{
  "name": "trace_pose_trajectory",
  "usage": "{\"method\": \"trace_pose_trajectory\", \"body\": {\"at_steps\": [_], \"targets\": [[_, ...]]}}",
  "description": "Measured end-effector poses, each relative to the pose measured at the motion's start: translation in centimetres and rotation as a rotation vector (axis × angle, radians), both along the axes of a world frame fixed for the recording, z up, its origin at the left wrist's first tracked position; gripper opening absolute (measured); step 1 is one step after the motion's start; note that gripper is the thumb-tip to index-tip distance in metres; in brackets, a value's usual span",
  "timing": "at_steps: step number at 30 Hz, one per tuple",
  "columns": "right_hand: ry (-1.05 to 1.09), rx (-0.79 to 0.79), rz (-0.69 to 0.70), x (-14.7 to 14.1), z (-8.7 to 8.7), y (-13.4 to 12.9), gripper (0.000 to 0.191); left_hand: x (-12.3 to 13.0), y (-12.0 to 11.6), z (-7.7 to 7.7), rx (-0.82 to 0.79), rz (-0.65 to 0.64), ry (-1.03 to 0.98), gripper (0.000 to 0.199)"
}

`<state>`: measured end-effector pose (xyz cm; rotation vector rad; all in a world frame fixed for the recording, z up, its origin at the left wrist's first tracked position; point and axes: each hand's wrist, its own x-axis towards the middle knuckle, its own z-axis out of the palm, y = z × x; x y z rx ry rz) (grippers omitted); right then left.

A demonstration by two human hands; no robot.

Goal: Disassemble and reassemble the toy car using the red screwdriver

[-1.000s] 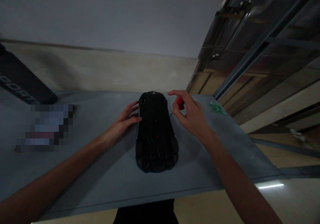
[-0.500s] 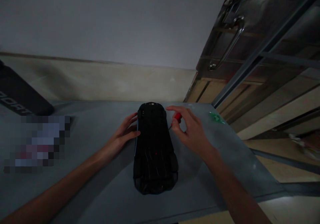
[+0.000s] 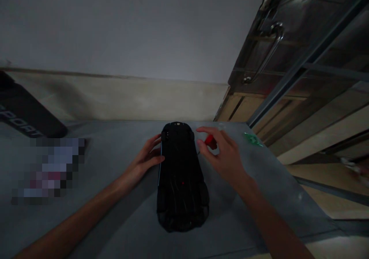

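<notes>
A black toy car [image 3: 181, 166] lies upside down on the grey table, its underside and wheels facing up. My left hand [image 3: 146, 158] grips its left side, thumb on the edge and fingers along the flank. To the right of the car, my right hand [image 3: 221, 151] curls round a small red-handled screwdriver [image 3: 210, 140]. Its thin shaft slants toward the car's right edge; whether the tip touches the car cannot be made out. My right index finger and thumb are apart, with the handle held behind them.
A small green plastic packet [image 3: 253, 139] lies near the table's right edge. At the left are a dark box with lettering [image 3: 34, 112] and a blurred-out flat item [image 3: 54, 170]. A wall [image 3: 129, 97] runs behind the table; a metal frame [image 3: 276, 93] stands at the right.
The whole view has shifted slightly, so everything sits a little lower and to the right. My right thumb and index finger have loosened around the screwdriver handle; my left hand keeps its place on the car.
</notes>
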<state>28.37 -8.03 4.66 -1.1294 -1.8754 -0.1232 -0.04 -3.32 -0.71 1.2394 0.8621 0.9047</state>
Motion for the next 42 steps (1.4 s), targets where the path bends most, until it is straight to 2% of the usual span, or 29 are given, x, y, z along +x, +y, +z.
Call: {"method": "trace_pose_trajectory", "body": {"at_steps": [3, 9, 14, 21, 30, 36, 42], "targets": [[0.046, -0.013, -0.037, 0.1, -0.4, 0.3, 0.020, 0.2, -0.1, 0.3, -0.012, 0.004, -0.014, 0.080], [0.079, -0.008, 0.003, 0.0, -0.5, 0.6, 0.030, 0.5, -0.1, 0.3, -0.007, 0.022, -0.031, 0.084], [0.105, -0.061, -0.051, 0.2, -0.7, 0.8, 0.018, 0.6, -0.2, 0.5, -0.006, 0.012, -0.045, 0.081], [0.051, -0.066, -0.033, 0.5, -0.5, 0.7, 0.025, 0.6, -0.1, 0.5, 0.005, 0.006, -0.078, 0.081], [0.009, -0.025, -0.030, 0.4, -0.1, 0.4, 0.018, 0.6, -0.1, 0.4, -0.016, 0.018, -0.063, 0.078], [-0.030, -0.013, 0.043, 0.5, 0.5, 0.0, 0.033, 0.5, -0.1, 0.3, -0.008, 0.014, -0.040, 0.079], [0.008, -0.063, -0.028, 0.4, 0.2, 0.2, 0.016, 0.6, 0.0, 0.3, -0.004, 0.017, -0.065, 0.078]]}}
